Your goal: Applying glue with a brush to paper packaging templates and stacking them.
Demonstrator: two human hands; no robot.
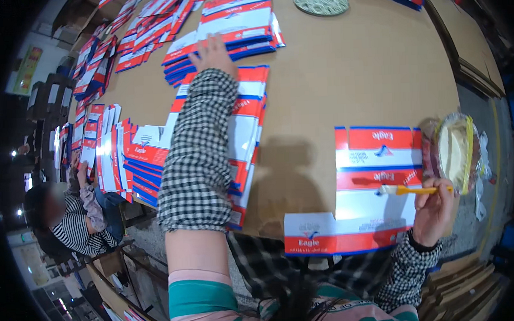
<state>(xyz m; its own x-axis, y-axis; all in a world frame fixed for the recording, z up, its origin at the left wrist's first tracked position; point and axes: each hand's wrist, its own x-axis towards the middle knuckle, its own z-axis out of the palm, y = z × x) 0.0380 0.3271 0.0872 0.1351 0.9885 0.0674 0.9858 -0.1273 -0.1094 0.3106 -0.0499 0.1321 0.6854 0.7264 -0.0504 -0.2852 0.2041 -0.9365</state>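
My left arm, in a black-and-white checked sleeve, reaches far forward. Its hand lies on the near edge of a stack of flat red, white and blue cartons, fingers spread. Under that forearm is another pile of cartons. At the right, my right hand is closed around the yellow handle of a paintbrush. The brush's pale head hovers over or touches an unfolded carton blank spread on the table; which one, I cannot tell. Beside this blank stands a tub of whitish paste with a yellow rim.
Cardboard-coloured tabletop spreads across the middle. A round patterned disc lies at the far side. More carton piles crowd the left, where another person in a striped top sits. Stacked brown boards are at the lower right.
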